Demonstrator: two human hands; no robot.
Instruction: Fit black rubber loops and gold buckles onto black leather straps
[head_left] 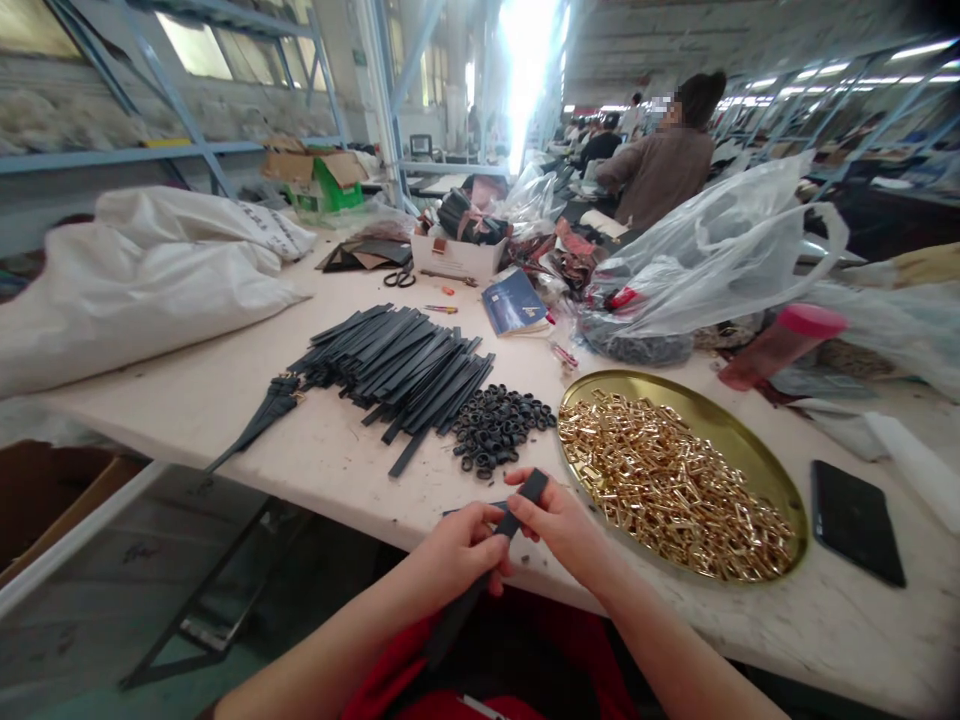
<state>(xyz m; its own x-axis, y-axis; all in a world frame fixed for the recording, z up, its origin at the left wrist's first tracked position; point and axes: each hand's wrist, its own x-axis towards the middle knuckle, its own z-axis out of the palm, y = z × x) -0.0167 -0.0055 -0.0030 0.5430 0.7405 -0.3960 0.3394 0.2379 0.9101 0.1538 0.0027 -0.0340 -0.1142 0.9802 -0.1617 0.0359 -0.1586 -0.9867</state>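
My left hand point(456, 553) and my right hand point(559, 520) both pinch one black strap point(525, 497) at the table's near edge; the strap runs down toward my lap. Just beyond my hands lies a heap of small black loops point(496, 427). A pile of black straps point(405, 365) sits behind the loops. To the right, a round gold tray point(720, 415) holds many gold buckles point(667, 485). A few finished straps with buckles point(274, 405) lie at the pile's left end.
A black phone point(856, 520) lies right of the tray. White sacks point(142, 275) fill the left. Clear plastic bags point(712, 255), a pink bottle point(780, 345), a blue booklet point(514, 300), scissors point(400, 277) and a white box point(457, 255) stand further back. Another person point(664, 160) works beyond.
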